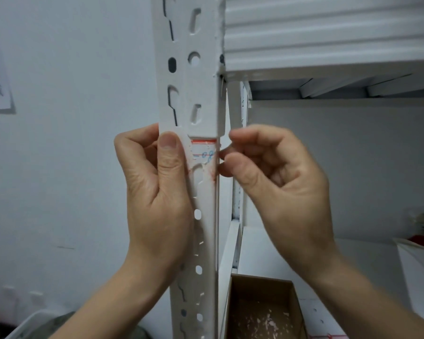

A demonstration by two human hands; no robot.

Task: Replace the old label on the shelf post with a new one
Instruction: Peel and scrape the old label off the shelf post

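Left hand (157, 187) grips the post (201, 81), thumb beside the old label (204, 152), probably to steady it; right hand (274, 182) has curled fingers picking at the label's edge, grip unclear.

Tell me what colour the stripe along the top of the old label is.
Red, running across the top of the old label; the head view shows it.

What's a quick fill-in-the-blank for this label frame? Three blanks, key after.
The left hand grips the shelf post with its ____ pressed on the front.
The old label carries a ____ stripe along its top.
The right hand picks at the label's ____ edge.
Missing: thumb; red; right.
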